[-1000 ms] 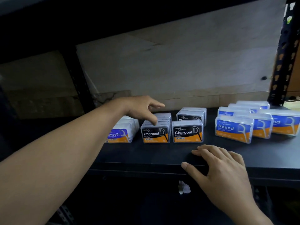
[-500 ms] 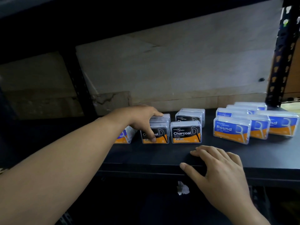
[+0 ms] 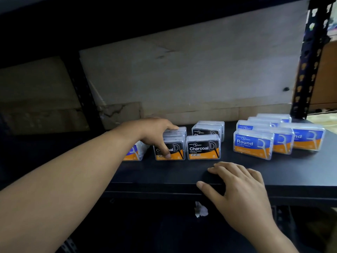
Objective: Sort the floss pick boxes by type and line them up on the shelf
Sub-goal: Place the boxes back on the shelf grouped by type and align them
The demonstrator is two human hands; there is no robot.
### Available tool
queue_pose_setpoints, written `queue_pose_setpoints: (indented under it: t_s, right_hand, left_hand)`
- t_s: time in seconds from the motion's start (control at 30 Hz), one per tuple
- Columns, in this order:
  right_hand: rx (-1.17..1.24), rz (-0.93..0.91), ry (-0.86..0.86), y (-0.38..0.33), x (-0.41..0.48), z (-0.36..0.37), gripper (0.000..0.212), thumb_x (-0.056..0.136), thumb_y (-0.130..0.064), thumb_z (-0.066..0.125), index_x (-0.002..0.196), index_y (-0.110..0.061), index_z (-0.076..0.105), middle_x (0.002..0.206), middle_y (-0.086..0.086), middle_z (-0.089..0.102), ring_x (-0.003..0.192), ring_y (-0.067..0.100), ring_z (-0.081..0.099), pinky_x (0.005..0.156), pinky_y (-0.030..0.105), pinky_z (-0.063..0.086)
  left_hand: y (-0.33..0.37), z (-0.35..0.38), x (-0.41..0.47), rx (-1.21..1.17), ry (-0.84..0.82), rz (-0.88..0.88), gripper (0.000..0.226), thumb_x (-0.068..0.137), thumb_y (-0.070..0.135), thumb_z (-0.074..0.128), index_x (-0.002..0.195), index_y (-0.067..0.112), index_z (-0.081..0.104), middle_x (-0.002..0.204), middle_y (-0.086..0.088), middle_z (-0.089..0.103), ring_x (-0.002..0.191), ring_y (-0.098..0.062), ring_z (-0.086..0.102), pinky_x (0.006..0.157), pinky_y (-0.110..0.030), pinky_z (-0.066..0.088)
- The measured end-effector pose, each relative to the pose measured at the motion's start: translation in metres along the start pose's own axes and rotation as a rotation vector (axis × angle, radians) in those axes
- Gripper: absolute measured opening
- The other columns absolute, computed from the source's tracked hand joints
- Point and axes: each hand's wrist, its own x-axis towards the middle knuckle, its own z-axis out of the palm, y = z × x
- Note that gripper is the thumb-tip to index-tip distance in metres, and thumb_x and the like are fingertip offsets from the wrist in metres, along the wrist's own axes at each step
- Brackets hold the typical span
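Two hands [image 3: 155,132] [image 3: 242,194], three Charcoal boxes [image 3: 176,153] [image 3: 203,148] [image 3: 204,133] showing labels

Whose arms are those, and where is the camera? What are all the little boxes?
There is no machine here: the arms belong to a person, and the camera sits on that person's head, looking down. So you see what they see. The left hand grips the front Charcoal box, thumb on its label, fingers over the top. The right hand rests flat on the edge of the black shelf, holding nothing. Right of that box stands another Charcoal row, and blue Round boxes stand farther right. They hold floss picks for teeth.
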Motion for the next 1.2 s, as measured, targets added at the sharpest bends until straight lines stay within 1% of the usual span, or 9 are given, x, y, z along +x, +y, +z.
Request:
queue_pose_setpoints:
  t_s: [0.07,0.13,0.3,0.4,0.5,0.63,0.8,1.03,1.2]
  right_hand:
    - [0.005,-0.013,-0.019,0.001,0.0,-0.002,0.05,0.08,-0.072,0.047,0.101,-0.034,0.073,0.107,-0.017,0.067,0.105,0.009,0.062,0.091,0.029,0.03]
    - [0.005,-0.027,-0.037,0.004,-0.001,-0.005,0.049,0.08,-0.071,0.047,0.103,-0.035,0.073,0.11,-0.017,0.067,0.107,0.008,0.061,0.092,0.028,0.029]
    - [0.026,0.029,-0.021,0.014,-0.005,-0.012,0.045,0.08,-0.07,0.049,0.099,-0.038,0.073,0.11,-0.02,0.067,0.108,0.004,0.06,0.1,0.033,0.028]
    - [0.033,0.048,-0.015,0.017,-0.005,-0.014,0.045,0.079,-0.071,0.049,0.098,-0.038,0.073,0.11,-0.02,0.067,0.108,0.003,0.06,0.102,0.033,0.026]
    - [0.042,0.049,-0.012,0.017,-0.004,-0.013,0.044,0.08,-0.071,0.049,0.099,-0.039,0.072,0.109,-0.02,0.067,0.106,0.002,0.06,0.101,0.031,0.026]
    - [0.046,0.043,-0.017,0.018,-0.004,-0.013,0.045,0.08,-0.072,0.049,0.1,-0.039,0.072,0.11,-0.021,0.066,0.107,0.001,0.059,0.101,0.031,0.027]
    - [0.054,0.037,-0.018,0.018,-0.004,-0.013,0.045,0.08,-0.072,0.048,0.1,-0.039,0.071,0.11,-0.022,0.065,0.107,0.001,0.059,0.101,0.031,0.027]
    - [0.047,0.034,-0.016,0.017,-0.004,-0.013,0.047,0.08,-0.074,0.046,0.101,-0.04,0.071,0.11,-0.021,0.065,0.107,0.001,0.059,0.099,0.03,0.025]
    - [0.064,0.044,-0.002,0.016,-0.004,-0.013,0.044,0.08,-0.072,0.049,0.1,-0.039,0.072,0.11,-0.021,0.066,0.107,0.001,0.058,0.097,0.027,0.024]
  left_hand:
    - [0.003,-0.002,-0.004,-0.016,-0.002,0.012,0.12,0.047,0.071,0.084,0.151,0.034,0.035,0.149,0.013,0.043,0.134,-0.014,0.043,0.111,-0.038,0.039]
    - [0.008,-0.005,-0.009,-0.061,0.017,0.039,0.112,0.048,0.08,0.078,0.146,0.038,0.043,0.145,0.017,0.048,0.132,-0.011,0.046,0.111,-0.037,0.039]
    - [0.028,-0.01,-0.009,-0.148,0.149,0.113,0.1,0.055,0.089,0.066,0.138,0.035,0.054,0.141,0.022,0.053,0.131,-0.004,0.049,0.11,-0.035,0.04]
    - [0.042,-0.01,-0.006,-0.187,0.175,0.175,0.081,0.062,0.078,0.073,0.13,0.037,0.061,0.131,0.022,0.061,0.12,-0.001,0.055,0.105,-0.034,0.045]
    - [0.058,-0.01,-0.003,-0.158,0.191,0.187,0.068,0.069,0.062,0.079,0.129,0.034,0.064,0.124,0.016,0.066,0.112,-0.004,0.06,0.097,-0.031,0.048]
    - [0.066,-0.007,0.001,-0.144,0.18,0.214,0.048,0.077,0.044,0.082,0.121,0.03,0.07,0.107,0.014,0.071,0.099,-0.004,0.062,0.08,-0.021,0.045]
    - [0.064,-0.007,-0.001,-0.141,0.182,0.213,0.047,0.079,0.038,0.082,0.123,0.028,0.07,0.114,0.009,0.072,0.103,-0.004,0.064,0.092,-0.024,0.049]
    - [0.061,-0.006,-0.001,-0.137,0.179,0.219,0.047,0.079,0.038,0.082,0.123,0.028,0.07,0.112,0.011,0.072,0.104,-0.003,0.062,0.088,-0.019,0.045]
    - [0.057,-0.012,-0.001,-0.279,0.203,0.214,0.044,0.081,0.054,0.074,0.12,0.032,0.071,0.109,0.016,0.072,0.106,-0.001,0.063,0.099,-0.03,0.049]
